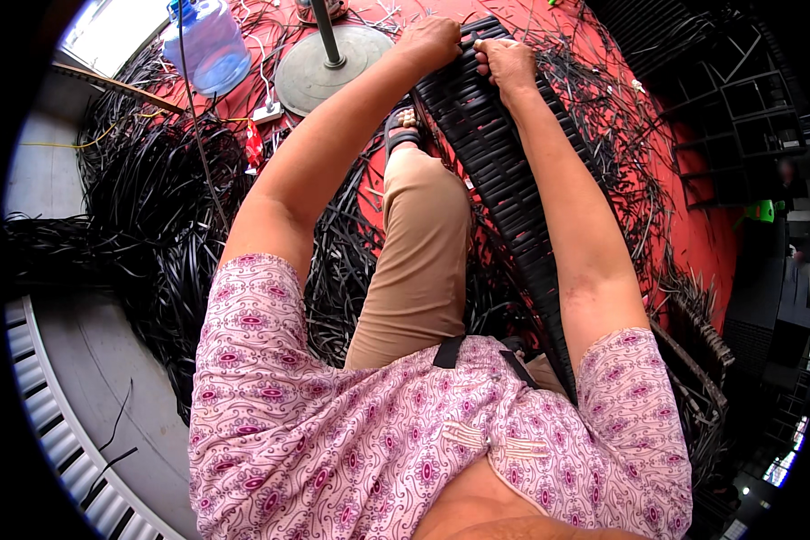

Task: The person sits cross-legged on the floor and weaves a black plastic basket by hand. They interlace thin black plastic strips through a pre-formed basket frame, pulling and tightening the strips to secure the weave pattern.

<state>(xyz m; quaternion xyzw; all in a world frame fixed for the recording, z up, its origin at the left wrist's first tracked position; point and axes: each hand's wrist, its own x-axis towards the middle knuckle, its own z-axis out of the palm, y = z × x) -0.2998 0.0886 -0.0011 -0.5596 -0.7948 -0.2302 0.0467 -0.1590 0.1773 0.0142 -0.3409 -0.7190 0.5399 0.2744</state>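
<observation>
A long, narrow panel woven from black strips (504, 162) slants from its far end at the top of the view down past my right leg. At its far end, my left hand (433, 43) is closed by the left edge, with the fingertips turned toward the weave. Just right of it, over the panel, my right hand (507, 67) is closed too, thumb and fingers pinched together. Only a small gap parts the two hands. Whatever thin piece they may grip is too small to make out against the black weave.
Loose black strips (153, 180) lie heaped on the left and scattered over the red floor (706, 247). Behind my left forearm stand a round grey base with a pole (303, 79), a blue water jug (209, 54) and a white power strip (266, 113). Black frames (747, 108) stand at the right.
</observation>
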